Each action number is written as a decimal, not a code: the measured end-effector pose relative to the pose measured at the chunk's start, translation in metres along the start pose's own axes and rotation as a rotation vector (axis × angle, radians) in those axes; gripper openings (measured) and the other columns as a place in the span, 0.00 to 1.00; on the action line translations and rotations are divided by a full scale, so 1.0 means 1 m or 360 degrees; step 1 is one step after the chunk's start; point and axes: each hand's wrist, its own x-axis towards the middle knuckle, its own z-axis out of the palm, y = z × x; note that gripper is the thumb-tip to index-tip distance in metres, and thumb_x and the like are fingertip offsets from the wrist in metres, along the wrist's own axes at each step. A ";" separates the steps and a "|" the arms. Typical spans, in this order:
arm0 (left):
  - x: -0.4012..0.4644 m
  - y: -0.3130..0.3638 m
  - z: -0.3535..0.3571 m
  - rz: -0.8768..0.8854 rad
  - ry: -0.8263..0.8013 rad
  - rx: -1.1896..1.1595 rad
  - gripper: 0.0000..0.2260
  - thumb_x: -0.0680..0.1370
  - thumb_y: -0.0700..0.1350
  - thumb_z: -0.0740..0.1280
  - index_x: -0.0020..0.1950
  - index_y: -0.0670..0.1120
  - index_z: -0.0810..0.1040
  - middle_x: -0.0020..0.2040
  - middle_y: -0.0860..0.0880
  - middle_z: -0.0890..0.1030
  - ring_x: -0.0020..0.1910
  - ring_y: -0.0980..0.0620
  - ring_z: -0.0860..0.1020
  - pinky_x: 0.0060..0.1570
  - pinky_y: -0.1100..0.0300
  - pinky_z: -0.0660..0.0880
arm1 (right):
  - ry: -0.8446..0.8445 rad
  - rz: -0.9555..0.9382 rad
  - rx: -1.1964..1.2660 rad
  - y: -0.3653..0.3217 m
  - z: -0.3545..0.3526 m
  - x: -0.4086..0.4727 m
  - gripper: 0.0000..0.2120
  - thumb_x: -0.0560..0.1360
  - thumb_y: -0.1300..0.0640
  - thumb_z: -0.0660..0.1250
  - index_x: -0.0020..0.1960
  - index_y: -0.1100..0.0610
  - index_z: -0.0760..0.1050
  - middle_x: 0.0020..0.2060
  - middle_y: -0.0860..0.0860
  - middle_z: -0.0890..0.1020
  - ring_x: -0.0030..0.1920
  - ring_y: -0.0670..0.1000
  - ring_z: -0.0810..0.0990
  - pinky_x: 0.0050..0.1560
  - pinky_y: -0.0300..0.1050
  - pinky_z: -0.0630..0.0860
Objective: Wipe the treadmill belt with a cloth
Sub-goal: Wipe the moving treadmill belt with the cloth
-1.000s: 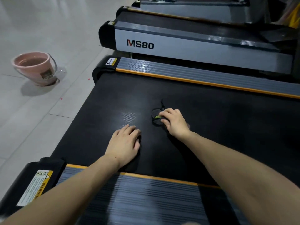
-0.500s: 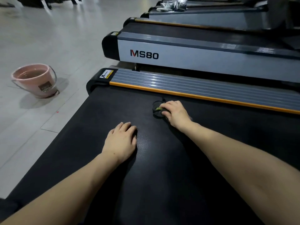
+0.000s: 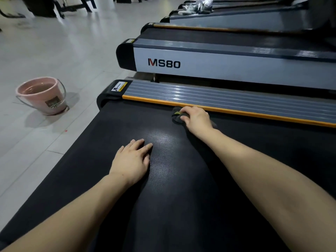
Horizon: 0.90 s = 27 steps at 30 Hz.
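- Treadmill belt fills most of your view and takes your weight through both arms; in my judgement the main risk is that a free-rolling belt creeps under the push and pulls you off balance.
- Ribbed side rail with its orange strip bounds the belt on the far side. The cloth is right against that strip, so a harder stroke could jam fabric or knuckles into the seam.
- Neighbouring MS80 treadmill stands just beyond the rail, so you have no room past that edge; open belt lies toward you and off to the right.
- Pink bucket, holding water, sits on the floor tiles well apart from the belt end. A hasty reach back could tip it.
- Your left hand rests flat mid-belt, fingers straight, holding nothing.
- Your right hand presses down with fingers curled over the cloth.
- Dark cloth with a green fleck is small and mostly hidden under that hand, so it could slip out unnoticed.
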 end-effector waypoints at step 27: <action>-0.005 -0.050 -0.009 -0.0001 0.0149 -0.0094 0.30 0.76 0.63 0.45 0.73 0.60 0.73 0.75 0.59 0.70 0.77 0.53 0.64 0.76 0.53 0.61 | -0.0221 -0.0879 0.0074 -0.041 0.011 -0.035 0.17 0.80 0.46 0.62 0.66 0.47 0.78 0.60 0.48 0.80 0.59 0.52 0.77 0.59 0.46 0.76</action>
